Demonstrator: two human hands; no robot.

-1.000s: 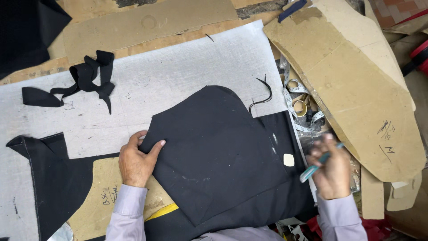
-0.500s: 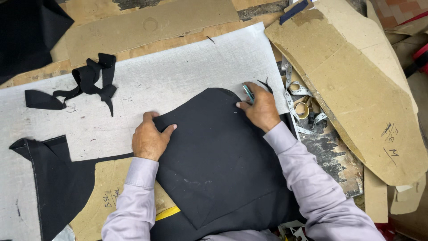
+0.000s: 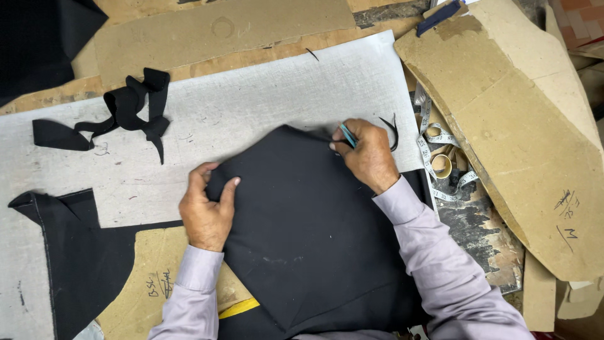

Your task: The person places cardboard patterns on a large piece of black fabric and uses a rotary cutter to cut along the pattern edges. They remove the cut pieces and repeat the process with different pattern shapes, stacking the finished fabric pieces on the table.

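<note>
Black cloth panel (image 3: pixel 314 233) lies mid-counter in our head view. Our left hand (image 3: pixel 206 211) presses flat on its left edge, grip spread wide. Our right hand (image 3: pixel 367 153) pinches a teal marking tool (image 3: pixel 347 135) at its top edge.

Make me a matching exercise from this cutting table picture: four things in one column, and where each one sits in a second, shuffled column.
Things:
1. black fabric piece
2. measuring tape
3. knotted black scraps
4. teal marker

Places:
A. in the right hand
B. upper left of the grey table sheet
C. under the left hand
D. right of the sheet, beside the cardboard patterns

Pairs: 1-C, 2-D, 3-B, 4-A
</note>
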